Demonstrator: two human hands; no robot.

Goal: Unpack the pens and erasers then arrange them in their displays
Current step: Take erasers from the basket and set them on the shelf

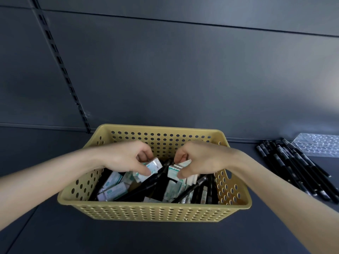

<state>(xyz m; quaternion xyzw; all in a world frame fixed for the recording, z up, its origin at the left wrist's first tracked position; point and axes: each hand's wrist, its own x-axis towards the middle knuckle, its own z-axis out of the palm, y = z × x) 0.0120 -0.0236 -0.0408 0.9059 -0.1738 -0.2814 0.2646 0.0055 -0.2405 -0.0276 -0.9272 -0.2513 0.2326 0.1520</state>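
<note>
**One:** Left forearm [45, 187] and right forearm [286, 195] are seen stretched over the shelf [128, 239] from 7 and 5 o'clock into the basket [146, 213]. What is held?

**Two:** A few wrapped erasers [153, 166] are pinched between thumb and fingers by the left grip [124, 156]. A small stack [176, 171] is pinched likewise by the right grip [200, 158]. Both bundles are held just above the heap, toward the basket's 12 o'clock wall.

**One:** And what is left inside?

**Two:** Loose erasers [113, 191] and black pens [139, 189] are tangled on the basket floor. A row of pens [297, 167] is laid out at 3 o'clock, well apart from the basket, just beside a clear dimpled tray [319, 145] at 2 o'clock.

**One:** How should the lift be done?

**Two:** Probably straight up, so that nothing is snagged on the crossed pens. Slick wrappers may slide, so pressure is best applied to the flat faces, and few should be taken at once.
</note>
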